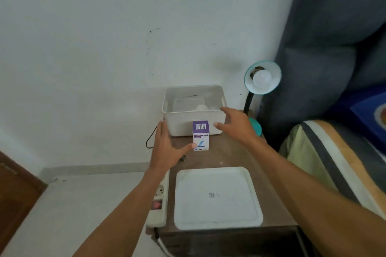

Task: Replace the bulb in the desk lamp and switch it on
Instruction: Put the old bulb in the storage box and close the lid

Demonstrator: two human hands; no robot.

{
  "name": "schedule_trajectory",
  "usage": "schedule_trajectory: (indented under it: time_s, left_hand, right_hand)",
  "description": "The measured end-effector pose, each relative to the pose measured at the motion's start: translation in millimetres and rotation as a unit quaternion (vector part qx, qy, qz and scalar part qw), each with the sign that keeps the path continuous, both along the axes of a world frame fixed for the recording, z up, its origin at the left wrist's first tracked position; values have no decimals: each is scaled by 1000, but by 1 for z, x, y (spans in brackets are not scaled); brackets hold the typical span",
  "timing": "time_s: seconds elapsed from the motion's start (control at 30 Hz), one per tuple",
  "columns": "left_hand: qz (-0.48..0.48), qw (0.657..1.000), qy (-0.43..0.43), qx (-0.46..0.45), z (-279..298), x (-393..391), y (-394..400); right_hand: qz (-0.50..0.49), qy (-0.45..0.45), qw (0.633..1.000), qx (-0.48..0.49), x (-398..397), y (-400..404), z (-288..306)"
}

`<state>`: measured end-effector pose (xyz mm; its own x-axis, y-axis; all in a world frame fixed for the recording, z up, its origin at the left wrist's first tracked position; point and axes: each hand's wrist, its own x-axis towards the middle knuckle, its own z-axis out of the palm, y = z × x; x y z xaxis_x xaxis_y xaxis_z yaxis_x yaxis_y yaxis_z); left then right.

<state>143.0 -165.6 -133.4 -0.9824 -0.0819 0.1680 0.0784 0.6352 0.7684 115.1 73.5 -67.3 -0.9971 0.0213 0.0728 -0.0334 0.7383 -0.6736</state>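
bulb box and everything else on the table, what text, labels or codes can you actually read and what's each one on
"7": large blue numeral on the front of the small purple and white bulb box.
Barcode on the box's purple top: digits too small to read.
Brand line at the box's bottom edge: blurred, unreadable.
Small square code on the white tray: too small to read.
No other text shows.

A brown wooden table (236,158) is seen below both outstretched hands. A white bin (194,120) is set on it between the left hand (167,148) and the right hand (236,125). A purple-and-white bulb box (201,135) is stood upright just beside the left thumb. A white tray (217,198) is laid nearer, between the forearms. The teal lamp base (256,126) is placed just beyond the right hand. A white power strip (159,200) is laid under the left forearm.
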Motion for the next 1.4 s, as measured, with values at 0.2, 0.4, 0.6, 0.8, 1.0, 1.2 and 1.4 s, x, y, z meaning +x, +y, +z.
schedule_trajectory:
  time_s: [0.2,0.4,0.6,0.8,1.0,1.2,1.4]
  left_hand:
    - [-31,994,-105,-28,-26,73,10]
    - [-85,972,-200,-86,-57,129,23]
    - [-92,953,-223,-183,-81,152,32]
    - [-77,953,-225,-186,-79,152,40]
    - [-55,962,-210,-167,-78,146,36]
    - [-54,977,-174,-110,-82,149,33]
    - [-54,986,-119,-105,-72,143,34]
  right_hand:
    - [-40,-103,994,-7,94,17,-44]
    - [-5,-163,986,25,171,34,-92]
    - [-1,-187,981,44,194,34,-128]
    - [5,-167,983,71,195,32,-137]
    - [-7,-150,986,77,194,27,-139]
    - [-5,-139,990,35,192,36,-138]
    - [-16,-115,993,17,182,44,-126]
